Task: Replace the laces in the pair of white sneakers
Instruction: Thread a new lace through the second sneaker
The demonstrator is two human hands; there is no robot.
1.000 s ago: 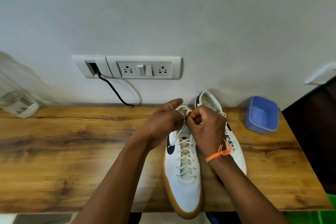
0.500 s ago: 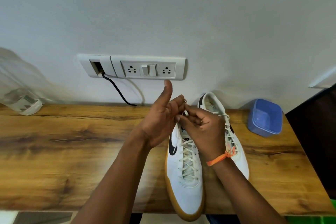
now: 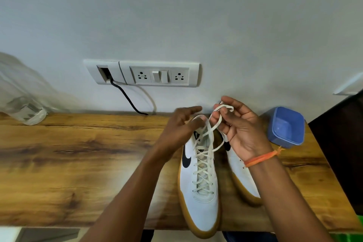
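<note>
Two white sneakers with gum soles stand side by side on the wooden table [image 3: 78, 163], toes toward me. The left sneaker [image 3: 202, 192] is laced with a cream lace [image 3: 211, 133] whose loose ends rise from the top eyelets. My right hand [image 3: 241, 127] is lifted above the heel and grips a loop of that lace between thumb and fingers. My left hand [image 3: 182, 127] pinches the other strand by the tongue. The right sneaker [image 3: 243, 179] is partly hidden under my right wrist.
A blue plastic container [image 3: 286, 126] sits at the back right of the table. A socket panel [image 3: 159, 74] with a black cable [image 3: 127, 98] is on the wall behind. A clear plastic bottle [image 3: 27, 112] lies at the far left.
My hands were pressed together over the shoe's top. They have since drawn apart, and my right hand has lifted up and to the right, pulling a loop of lace with it.
</note>
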